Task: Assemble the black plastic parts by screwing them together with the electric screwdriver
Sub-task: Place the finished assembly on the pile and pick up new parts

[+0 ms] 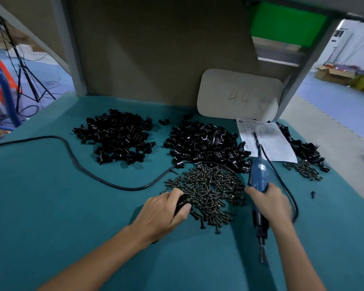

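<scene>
left hand (pixel 164 211) rests on the green table mat (pixel 51 196) at the near-left edge of the big screw pile (pixel 210 190), fingers curled round a black plastic part (pixel 180 201), thumb pressed along its side. most of the part is hidden under the fingers, so its shape can't be told. right hand (pixel 270 203) is wrapped round the electric screwdriver (pixel 259 175), gripping where the blue body meets the black lower section. the tool is tilted, blue end away from the person, and the bit (pixel 263 256) points down and toward the person, above the mat. hand and tool are a bit motion-blurred. the screwdriver sits just right of the big screw pile, apart from the left hand.

black cable (pixel 88 171) runs in from the left edge across the mat and curves toward the screws. three heaps of black parts lie behind: left heap (pixel 116 137), middle heap (pixel 206 143) touching the far side of the screw pile, right heap (pixel 303 148) near the table's right edge. a small screw pile (pixel 308 170) lies just in front of the right heap. one stray black piece (pixel 313 194) lies alone on the mat, right of the right hand. a printed paper sheet (pixel 269 141) lies between the middle and right heaps. a white board (pixel 240 93) marked "44" leans on the back panel behind the sheet. a tripod (pixel 27 80) stands on the blue floor at left, and a cardboard box (pixel 332 74) is far off at right.
</scene>
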